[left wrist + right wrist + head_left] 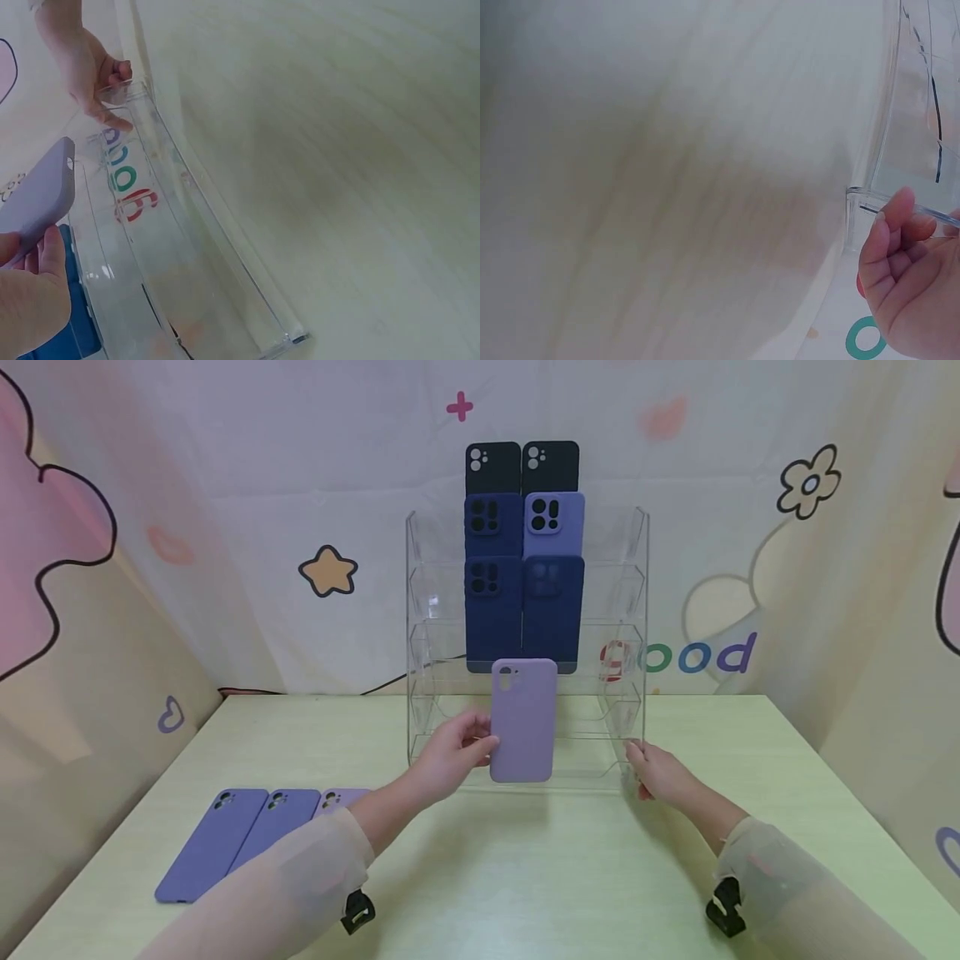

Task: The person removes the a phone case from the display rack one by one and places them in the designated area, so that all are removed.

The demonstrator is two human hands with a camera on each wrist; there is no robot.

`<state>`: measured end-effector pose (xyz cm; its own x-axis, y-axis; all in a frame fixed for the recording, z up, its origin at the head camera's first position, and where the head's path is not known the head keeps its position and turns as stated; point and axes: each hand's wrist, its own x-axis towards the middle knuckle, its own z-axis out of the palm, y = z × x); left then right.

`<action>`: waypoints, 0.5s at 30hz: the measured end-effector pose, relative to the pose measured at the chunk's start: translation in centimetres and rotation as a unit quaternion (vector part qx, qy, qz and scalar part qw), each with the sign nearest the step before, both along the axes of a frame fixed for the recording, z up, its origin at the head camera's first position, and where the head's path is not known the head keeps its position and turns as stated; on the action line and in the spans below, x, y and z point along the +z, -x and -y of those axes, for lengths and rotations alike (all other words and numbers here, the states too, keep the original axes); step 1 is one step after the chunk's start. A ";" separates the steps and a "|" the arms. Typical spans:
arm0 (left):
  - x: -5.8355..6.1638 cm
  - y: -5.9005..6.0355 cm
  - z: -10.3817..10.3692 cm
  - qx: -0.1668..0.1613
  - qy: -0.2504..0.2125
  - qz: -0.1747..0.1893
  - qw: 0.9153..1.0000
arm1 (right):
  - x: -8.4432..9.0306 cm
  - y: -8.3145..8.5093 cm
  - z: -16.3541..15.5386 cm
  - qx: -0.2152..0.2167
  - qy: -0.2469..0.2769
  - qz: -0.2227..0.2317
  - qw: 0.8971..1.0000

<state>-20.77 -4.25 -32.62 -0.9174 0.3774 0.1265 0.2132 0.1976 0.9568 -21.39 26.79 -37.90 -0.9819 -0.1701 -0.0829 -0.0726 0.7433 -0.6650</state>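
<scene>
While the left hand (450,752) grips a lilac case (522,720) upright before the rack (637,610), the right hand (656,772) seemingly pinches its corner.

A pale lilac phone case (522,720) is held before a clear, colourless acrylic rack (628,610), in which two black cases (522,467), three navy cases (493,602) and one periwinkle case (555,522) are seen. On the pale yellow-green bench (525,868), two periwinkle cases (240,839) and a lilac one (341,799) are laid. The cream backdrop (225,527) is printed with a yellow star, a pink cross, pink blotches and multicoloured letters.
</scene>
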 end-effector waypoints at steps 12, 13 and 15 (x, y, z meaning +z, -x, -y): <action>-0.8 -2.0 2.3 -0.019 0.010 0.047 0.999 | 0.1 0.1 0.1 -0.005 -0.003 -0.007 1.000; -0.9 -2.2 2.5 -0.022 0.010 0.047 0.999 | 0.1 0.1 0.1 -0.006 -0.005 -0.007 1.000; -1.1 -2.6 2.9 -0.027 0.013 0.046 0.998 | 0.2 0.0 0.2 -0.006 -0.006 -0.005 1.000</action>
<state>-18.17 -7.20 -33.73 -0.9031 0.4282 0.0315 0.1348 0.2133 0.9676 -21.39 26.62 -37.72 -0.9847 -0.1574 -0.0748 -0.0704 0.7522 -0.6552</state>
